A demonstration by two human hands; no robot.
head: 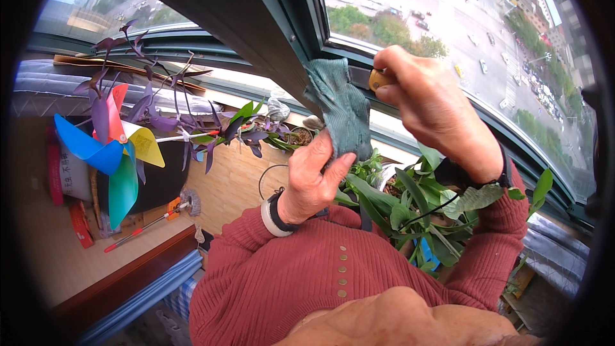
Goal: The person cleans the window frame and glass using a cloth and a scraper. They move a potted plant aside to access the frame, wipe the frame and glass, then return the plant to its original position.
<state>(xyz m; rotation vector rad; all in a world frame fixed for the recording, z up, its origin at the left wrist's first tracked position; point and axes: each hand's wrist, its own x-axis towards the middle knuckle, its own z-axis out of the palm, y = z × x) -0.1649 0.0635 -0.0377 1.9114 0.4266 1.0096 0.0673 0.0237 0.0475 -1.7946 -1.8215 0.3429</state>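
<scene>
My left hand [314, 168] pinches the lower end of a green ribbed cloth [342, 105] between thumb and fingers. The cloth hangs against the corner of the dark green window frame [307, 19], with its upper end close to the glass. To the right, my right hand [423, 96] is closed around a yellow-brown handle [378, 80]. A dark piece beside that handle lies against the frame and is partly behind the cloth, so I cannot tell what tool it is. Leafy green potted plants [403, 197] stand below both hands.
A pinwheel [122, 139] with coloured blades rises among purple-leaved stems [149, 105] on the left. Stones [277, 109] rest on the sill near a small plant pot [301, 136]. A brush with a red-and-silver handle [153, 228] lies lower left. Outside the window glass [384, 5] is a street far below.
</scene>
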